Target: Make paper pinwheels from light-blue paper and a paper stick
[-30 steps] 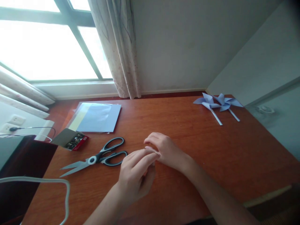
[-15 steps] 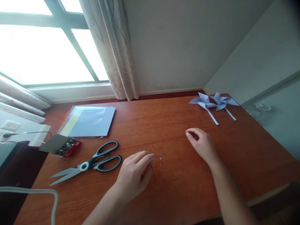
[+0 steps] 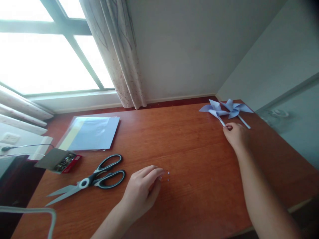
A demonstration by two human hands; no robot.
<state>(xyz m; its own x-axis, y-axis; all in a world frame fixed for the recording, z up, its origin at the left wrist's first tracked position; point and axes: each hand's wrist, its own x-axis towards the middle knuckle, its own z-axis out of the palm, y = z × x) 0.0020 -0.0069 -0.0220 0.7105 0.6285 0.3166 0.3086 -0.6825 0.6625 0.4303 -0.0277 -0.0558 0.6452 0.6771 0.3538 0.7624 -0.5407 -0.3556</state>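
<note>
Two pale blue paper pinwheels lie at the far right of the table. The thumb and fingers of my right hand (image 3: 236,136) are closed at the lower end of the stick of the left pinwheel (image 3: 215,109). Just beyond that hand lies the right pinwheel (image 3: 233,108), its stick pointing toward me. My left hand (image 3: 142,187) rests low over the table with its fingers curled together, and what they may hold is hidden. Tiny paper scraps (image 3: 168,173) lie by its fingertips. Left of that hand are grey-and-black scissors (image 3: 93,180), blades parted.
An open red box (image 3: 65,162) of small metal pieces stands at the table's left edge. Behind the scissors lies a clear packet of blue sheets (image 3: 93,132). A pale cable (image 3: 30,210) bends in at the lower left. Window, curtain and wall border the brown table (image 3: 154,136).
My right hand has moved right and away from me, from bare table to the left pinwheel's stick, and closed there. My left hand has stayed nearly still. The view has shifted slightly.
</note>
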